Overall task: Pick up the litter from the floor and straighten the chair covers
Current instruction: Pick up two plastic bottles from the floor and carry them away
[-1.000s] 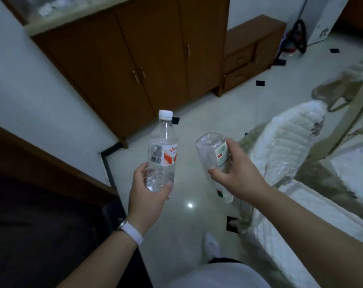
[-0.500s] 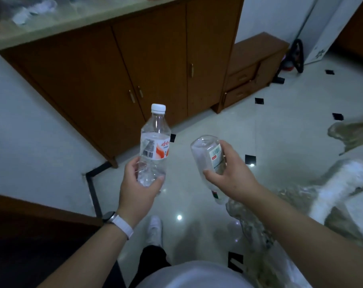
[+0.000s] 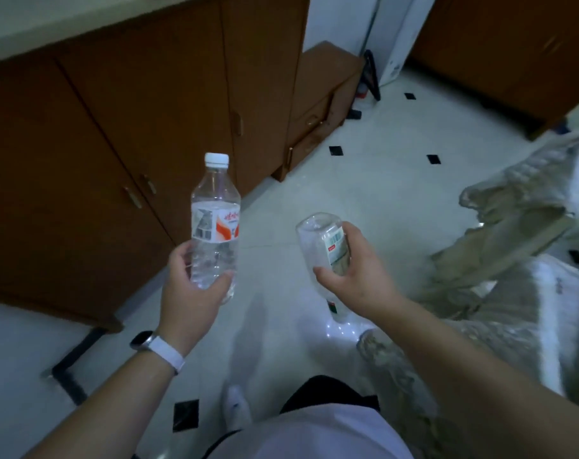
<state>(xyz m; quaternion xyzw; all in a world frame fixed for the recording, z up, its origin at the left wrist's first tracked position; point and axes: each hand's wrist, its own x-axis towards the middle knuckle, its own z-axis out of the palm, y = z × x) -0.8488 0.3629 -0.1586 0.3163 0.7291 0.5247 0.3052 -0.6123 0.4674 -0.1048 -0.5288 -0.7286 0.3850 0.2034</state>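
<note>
The person's left hand (image 3: 190, 294) is closed around the lower part of a clear plastic bottle (image 3: 215, 223), held upright with its white cap on top, in front of the brown cabinet (image 3: 122, 127). The right hand (image 3: 357, 283) is wrapped around a second bottle (image 3: 324, 241), turned bottom-up, further from the cabinet, over the pale tiled floor (image 3: 364, 180). Beyond the right hand, on the side away from the cabinet, sits a chair under a rumpled pale cover (image 3: 519, 246). A white band (image 3: 167, 352) circles the left wrist.
</note>
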